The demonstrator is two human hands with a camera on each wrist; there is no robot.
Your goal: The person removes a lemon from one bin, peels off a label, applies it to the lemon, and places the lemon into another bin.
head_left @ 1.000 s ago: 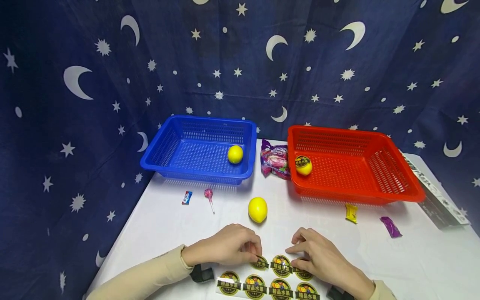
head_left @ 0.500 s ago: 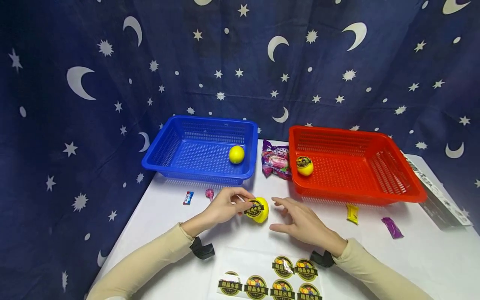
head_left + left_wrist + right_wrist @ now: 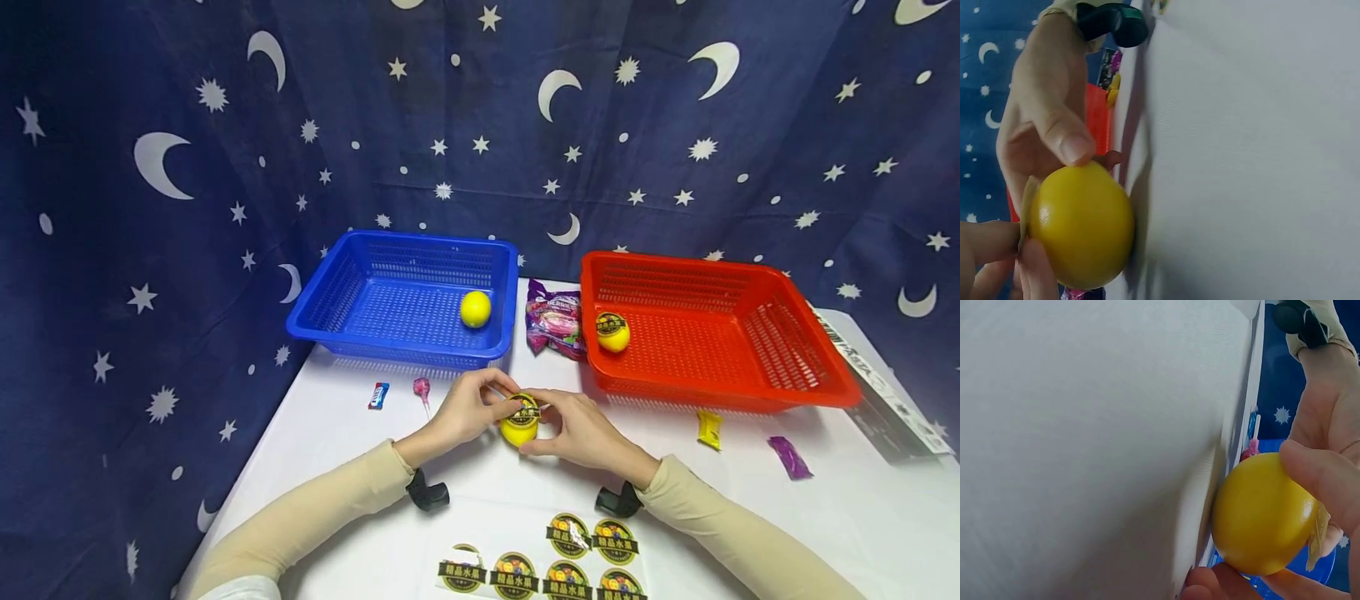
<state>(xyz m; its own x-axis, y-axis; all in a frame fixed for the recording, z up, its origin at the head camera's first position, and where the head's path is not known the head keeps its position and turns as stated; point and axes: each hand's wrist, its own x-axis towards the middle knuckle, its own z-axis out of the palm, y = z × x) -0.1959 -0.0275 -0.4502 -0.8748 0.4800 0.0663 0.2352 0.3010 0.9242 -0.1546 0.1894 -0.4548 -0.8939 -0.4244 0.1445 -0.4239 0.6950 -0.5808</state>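
A yellow lemon (image 3: 517, 436) sits on the white table between my two hands. My right hand (image 3: 585, 429) grips it from the right, with thumb and fingers on opposite sides. My left hand (image 3: 467, 408) pinches the edge of a round black-and-gold sticker (image 3: 525, 410) that lies over the lemon's upper side. In the left wrist view the sticker (image 3: 1025, 209) stands partly off the lemon (image 3: 1085, 225), its edge between finger and thumb. From the right wrist, the sticker's edge (image 3: 1318, 537) also shows sticking out beside the lemon (image 3: 1260, 512).
Near the front lies a sheet of round stickers (image 3: 498, 533). Behind are a blue basket (image 3: 401, 348) with a lemon (image 3: 476, 309) and a red basket (image 3: 690, 392) with a stickered lemon (image 3: 613, 335). A purple bag (image 3: 553, 321), lollipop (image 3: 422, 388) and small wrapped candies (image 3: 709, 428) lie around.
My left hand has peeled a sticker off the sheet and carried it forward onto the lemon. My right hand has left the sheet, moved forward and taken hold of the lemon.
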